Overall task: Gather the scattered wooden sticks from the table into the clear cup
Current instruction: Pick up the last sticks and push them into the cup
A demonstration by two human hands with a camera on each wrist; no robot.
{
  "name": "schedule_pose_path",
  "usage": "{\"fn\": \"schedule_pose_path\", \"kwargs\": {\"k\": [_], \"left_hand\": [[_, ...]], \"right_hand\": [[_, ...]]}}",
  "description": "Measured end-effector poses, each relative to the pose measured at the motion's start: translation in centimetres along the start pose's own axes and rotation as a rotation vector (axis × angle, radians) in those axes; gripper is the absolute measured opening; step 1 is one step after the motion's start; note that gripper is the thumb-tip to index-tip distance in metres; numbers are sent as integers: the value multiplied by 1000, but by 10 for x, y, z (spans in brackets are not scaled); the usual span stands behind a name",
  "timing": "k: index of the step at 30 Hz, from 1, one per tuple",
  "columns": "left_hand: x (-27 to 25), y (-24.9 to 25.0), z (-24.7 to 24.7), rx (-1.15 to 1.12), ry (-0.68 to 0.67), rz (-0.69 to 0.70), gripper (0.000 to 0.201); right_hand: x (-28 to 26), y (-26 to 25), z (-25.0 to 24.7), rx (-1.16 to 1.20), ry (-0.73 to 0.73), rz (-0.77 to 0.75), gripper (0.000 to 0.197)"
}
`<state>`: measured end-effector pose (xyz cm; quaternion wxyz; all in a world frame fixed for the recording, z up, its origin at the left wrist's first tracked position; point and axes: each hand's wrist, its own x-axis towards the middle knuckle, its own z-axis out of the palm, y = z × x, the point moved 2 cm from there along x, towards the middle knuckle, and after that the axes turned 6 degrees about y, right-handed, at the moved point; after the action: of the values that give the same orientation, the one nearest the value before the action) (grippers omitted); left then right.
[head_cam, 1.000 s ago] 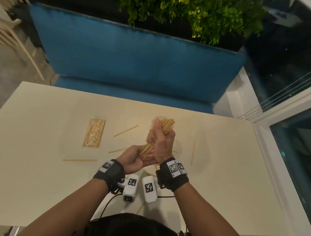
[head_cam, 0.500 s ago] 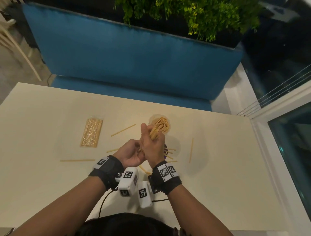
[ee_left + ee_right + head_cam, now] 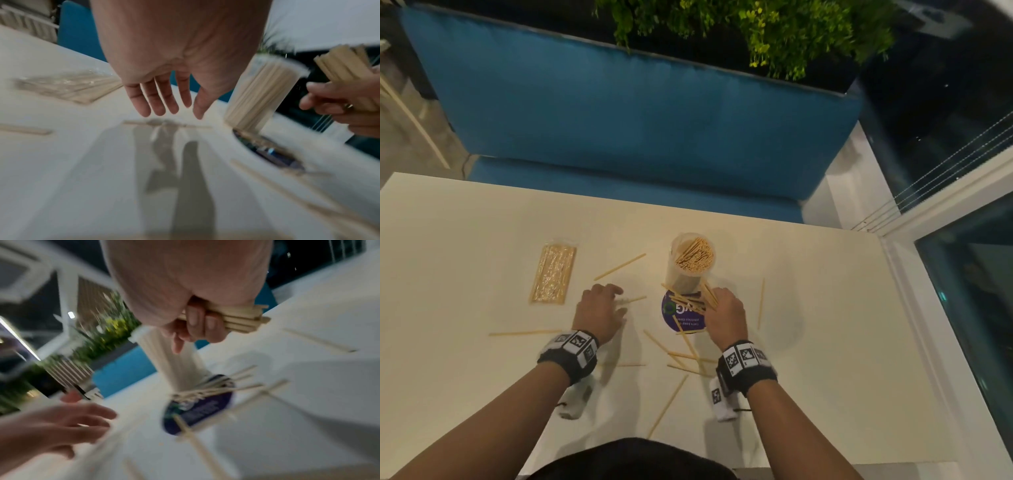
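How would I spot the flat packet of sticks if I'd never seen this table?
Start at the pale table before the blue bench and find the clear cup packed with sticks. Look left, past the left hand: the packet lies flat there, the only sticks sealed in shiny wrap.

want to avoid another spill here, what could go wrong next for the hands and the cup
The cup looks nearly full of sticks, so pushing in the bundle gripped by the right hand could jam or tip it. Loose sticks lie against its base on the purple disc, and grabbing them might nudge it over. The left hand hovers open over a single flat stick, which may slide away rather than lift.
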<state>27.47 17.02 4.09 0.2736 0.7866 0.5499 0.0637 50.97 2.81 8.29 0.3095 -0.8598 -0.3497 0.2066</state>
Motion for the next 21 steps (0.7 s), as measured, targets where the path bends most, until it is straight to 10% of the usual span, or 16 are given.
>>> {"fn": "schedule_pose_path", "kwargs": {"k": [7, 14, 18, 21], "left_hand": [[-20, -9, 36, 26, -39, 155, 2], [-60, 16, 51, -79, -223, 231, 16], [-31, 12, 24, -110, 4, 204, 15], [24, 1, 1, 10, 203, 128, 33]], "right_hand": [[33, 46, 26, -402, -134, -31, 39], [6, 57, 47, -439, -222, -193, 36], [-21, 64, 46, -372, -326, -332, 35], [-3, 68, 15, -196, -73, -136, 24]]}}
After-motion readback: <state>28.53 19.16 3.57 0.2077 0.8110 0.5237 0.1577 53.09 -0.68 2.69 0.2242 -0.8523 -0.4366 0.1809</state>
